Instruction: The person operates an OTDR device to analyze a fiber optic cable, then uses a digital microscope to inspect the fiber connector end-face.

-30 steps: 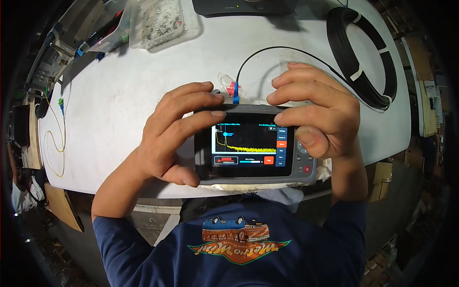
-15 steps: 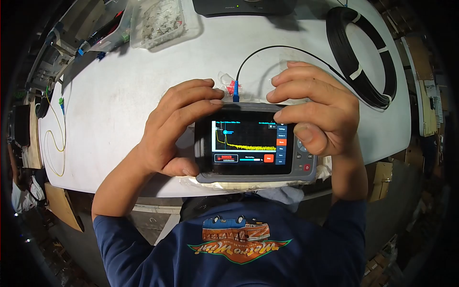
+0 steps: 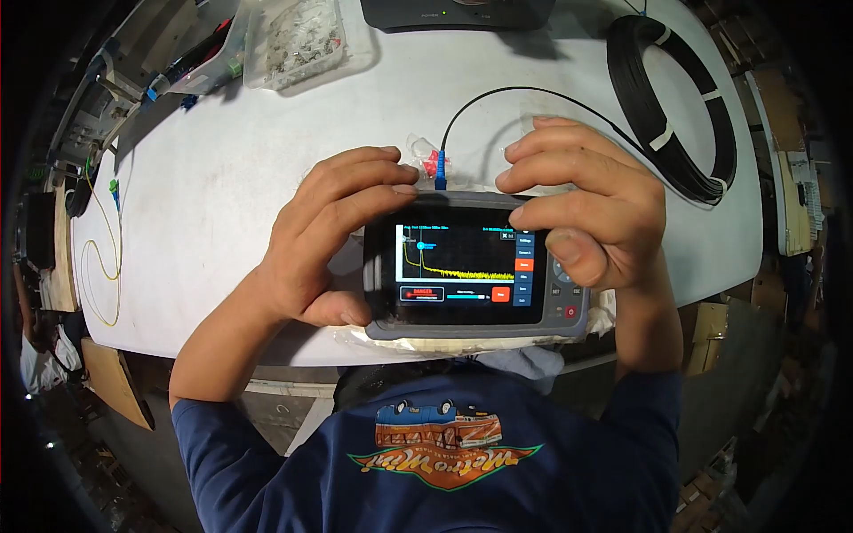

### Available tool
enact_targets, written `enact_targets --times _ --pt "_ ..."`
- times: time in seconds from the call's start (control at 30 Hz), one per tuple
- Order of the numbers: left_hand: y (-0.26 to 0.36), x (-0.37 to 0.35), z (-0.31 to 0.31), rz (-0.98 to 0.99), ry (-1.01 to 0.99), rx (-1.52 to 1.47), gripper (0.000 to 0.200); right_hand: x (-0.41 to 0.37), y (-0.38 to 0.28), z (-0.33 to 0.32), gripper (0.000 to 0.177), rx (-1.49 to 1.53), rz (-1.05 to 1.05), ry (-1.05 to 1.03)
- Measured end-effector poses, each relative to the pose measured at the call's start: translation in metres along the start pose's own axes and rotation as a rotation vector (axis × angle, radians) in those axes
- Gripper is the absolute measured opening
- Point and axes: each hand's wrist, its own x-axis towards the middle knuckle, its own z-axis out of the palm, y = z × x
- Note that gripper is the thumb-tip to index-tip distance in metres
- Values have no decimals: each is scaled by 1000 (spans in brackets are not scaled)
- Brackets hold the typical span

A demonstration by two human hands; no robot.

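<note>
An OTDR fibre tester (image 3: pixel 471 329) with a grey case lies at the table's front edge, its lit screen (image 3: pixel 458 262) showing a yellow trace and a red DANGER label. My left hand (image 3: pixel 333 226) grips its left end, fingers over the top edge and thumb at the lower corner. Over its right end is my right hand (image 3: pixel 595 195), fingers apart and loosely curved, thumb above the buttons; whether it touches the case is hard to see. A blue fibre connector (image 3: pixel 440 171) is plugged into the top edge, with a black cable (image 3: pixel 506 87) arching right from it.
A coil of black cable (image 3: pixel 635 84) lies at the right. At the back stand a clear tray of small metal parts (image 3: pixel 298 44) and a black device (image 3: pixel 453 13). A small bag with a red item (image 3: pixel 433 163) sits behind the tester. A yellow fibre (image 3: pixel 118 258) hangs at left.
The progress bar on the tester's screen has grown slightly longer. Both hands keep nearly the same position.
</note>
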Motion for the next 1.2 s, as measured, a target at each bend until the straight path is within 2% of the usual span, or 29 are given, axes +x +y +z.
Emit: enact_targets --times 0.57,0.63,1.0,1.17,1.2 --pt "1 1 0 9 11 13 96 -1 0 -1 18 -5 -9 -7" --pt "2 1 0 9 8 14 96 -6 1 -1 41 7 30 -41" --pt "11 4 -4 38 23 15 87 -5 0 -2 42 22 42 -52" --pt "20 5 -8 -2 -21 47 92 -5 0 -2 46 17 43 -48" --pt "21 4 -9 -1 -24 53 92 -3 -1 -1 30 11 26 -30"
